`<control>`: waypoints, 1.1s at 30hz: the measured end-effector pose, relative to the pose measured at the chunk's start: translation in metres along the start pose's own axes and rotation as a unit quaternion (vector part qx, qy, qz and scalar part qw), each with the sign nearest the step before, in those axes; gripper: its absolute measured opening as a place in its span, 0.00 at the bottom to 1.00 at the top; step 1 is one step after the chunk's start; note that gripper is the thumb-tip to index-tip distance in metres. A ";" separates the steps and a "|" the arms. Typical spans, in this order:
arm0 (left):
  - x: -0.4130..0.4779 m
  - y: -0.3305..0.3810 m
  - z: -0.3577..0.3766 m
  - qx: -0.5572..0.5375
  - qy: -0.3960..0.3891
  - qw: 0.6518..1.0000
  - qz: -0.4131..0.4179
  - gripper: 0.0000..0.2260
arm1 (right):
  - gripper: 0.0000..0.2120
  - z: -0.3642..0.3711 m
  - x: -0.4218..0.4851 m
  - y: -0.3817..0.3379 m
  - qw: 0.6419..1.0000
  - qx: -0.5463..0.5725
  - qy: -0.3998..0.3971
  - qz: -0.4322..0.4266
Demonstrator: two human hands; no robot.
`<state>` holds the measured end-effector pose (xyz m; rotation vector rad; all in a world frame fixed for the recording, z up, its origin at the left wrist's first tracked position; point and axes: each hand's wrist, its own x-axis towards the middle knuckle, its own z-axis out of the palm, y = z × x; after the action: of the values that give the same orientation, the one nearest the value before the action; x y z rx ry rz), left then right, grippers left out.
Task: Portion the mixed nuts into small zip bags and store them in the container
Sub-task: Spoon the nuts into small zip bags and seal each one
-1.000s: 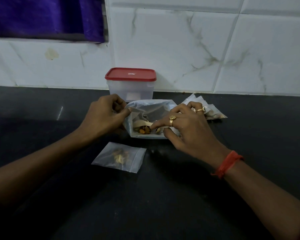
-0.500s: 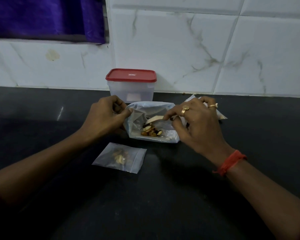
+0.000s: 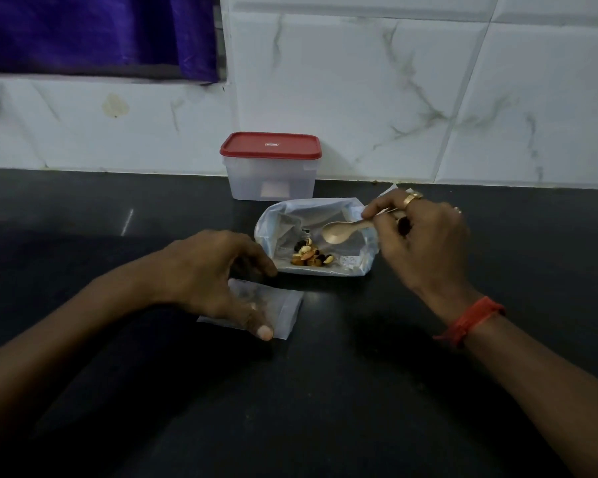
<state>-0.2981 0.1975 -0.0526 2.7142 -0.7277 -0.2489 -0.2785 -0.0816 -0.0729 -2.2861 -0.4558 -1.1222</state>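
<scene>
Leaving the large bag (image 3: pixel 320 207), the left hand (image 3: pixel 218 281) is arching over the small zip bag (image 3: pixel 285 310) near the person, thumb on its edge; whether it is gripping is unclear. The right hand (image 3: pixel 425 243) is pinching a spoon (image 3: pixel 337 232), bowl pointing left, just above tan and dark mixed nuts (image 3: pixel 309 255) inside the large bag.

We see a small clear plastic zip bag (image 3: pixel 287 312) lying flat on the black counter (image 3: pixel 325 391). Just behind it a larger clear plastic bag (image 3: pixel 353 267) lies open, with mixed nuts (image 3: pixel 309 255) heaped inside and a pale small spoon (image 3: pixel 335 232) above them. Further back stands a translucent plastic container (image 3: pixel 270 181), its red lid (image 3: pixel 270 146) on.
</scene>
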 end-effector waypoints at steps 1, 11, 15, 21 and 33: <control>0.000 0.000 0.002 0.006 0.003 1.000 0.006 0.39 | 0.13 -0.002 0.001 0.000 1.000 0.010 0.013 0.009; -0.005 -0.004 0.014 0.018 0.019 0.999 0.044 0.31 | 0.12 0.000 -0.003 -0.002 0.997 -0.017 0.022 -0.067; -0.005 -0.005 0.026 0.004 0.079 0.995 0.054 0.30 | 0.12 0.000 0.000 0.003 0.996 -0.030 0.019 -0.088; -0.005 -0.005 0.045 -0.163 0.158 0.970 0.083 0.28 | 0.09 0.004 -0.004 0.002 0.999 0.011 -0.005 -0.052; 0.002 -0.020 0.049 -0.265 0.255 0.925 0.094 0.24 | 0.06 -0.001 0.005 0.019 0.995 -0.013 -0.080 -0.057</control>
<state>-0.2996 0.1996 -0.1058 2.0429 -0.6384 0.2674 -0.2659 -0.0971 -0.0746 -2.4098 -0.6430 -1.0077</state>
